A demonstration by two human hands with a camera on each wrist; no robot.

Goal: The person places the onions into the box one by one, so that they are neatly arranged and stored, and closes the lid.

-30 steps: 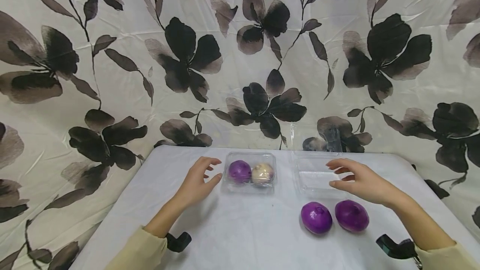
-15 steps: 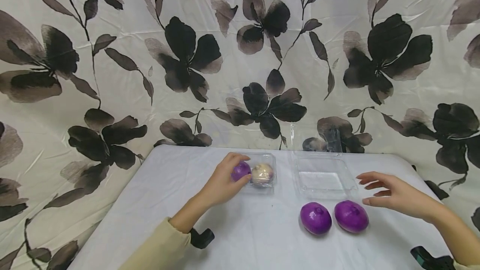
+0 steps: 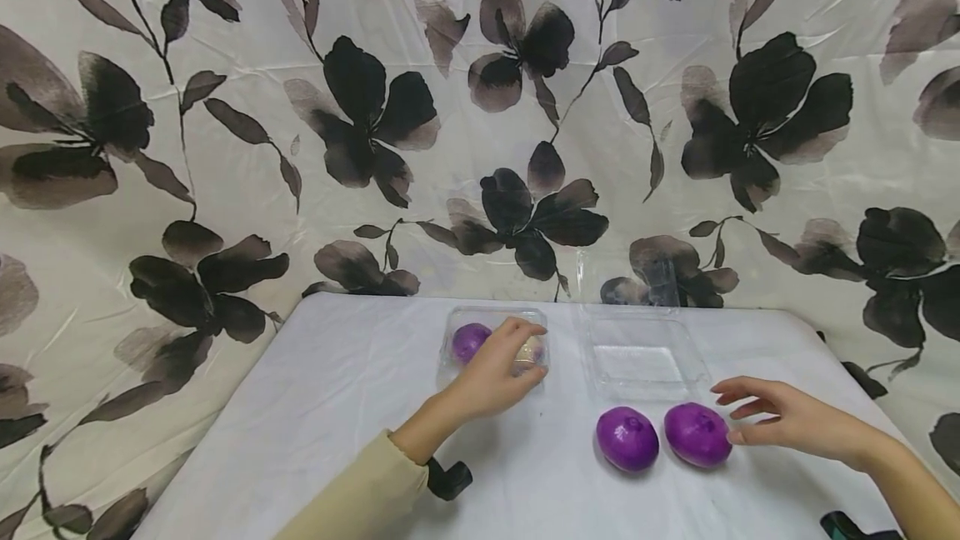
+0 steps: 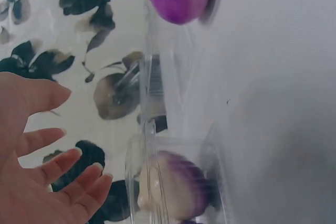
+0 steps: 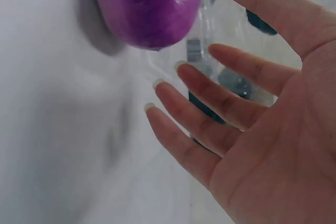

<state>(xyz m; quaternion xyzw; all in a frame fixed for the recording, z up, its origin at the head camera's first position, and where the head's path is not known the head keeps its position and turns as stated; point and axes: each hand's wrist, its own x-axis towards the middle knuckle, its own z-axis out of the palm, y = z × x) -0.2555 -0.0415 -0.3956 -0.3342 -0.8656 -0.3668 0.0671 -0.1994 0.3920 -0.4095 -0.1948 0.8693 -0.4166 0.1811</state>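
In the head view, my left hand [image 3: 491, 373] hovers over a lidded clear plastic box [image 3: 495, 312], fingers relaxed and holding nothing. Inside it lie a purple onion [image 3: 471, 342] and a pale, purple-tinged onion [image 3: 529, 351], the latter partly hidden by the hand. The left wrist view shows the pale onion [image 4: 173, 187] through the plastic. My right hand [image 3: 798, 422] is beside the right-hand loose purple onion [image 3: 697, 435], fingers spread. Its thumb tip meets the onion's edge in the right wrist view; whether it touches I cannot tell. Another purple onion [image 3: 627, 438] sits just left.
Behind the loose onions stands a second clear plastic box [image 3: 641, 365] with its lid [image 3: 630, 277] raised against the backdrop. A white cloth covers the table [image 3: 315, 432]. A floral curtain [image 3: 420, 148] hangs along the far edge.
My left hand has moved right, from beside the lidded box to over its right part. The right hand has drawn back from the other box toward the right-hand onion.
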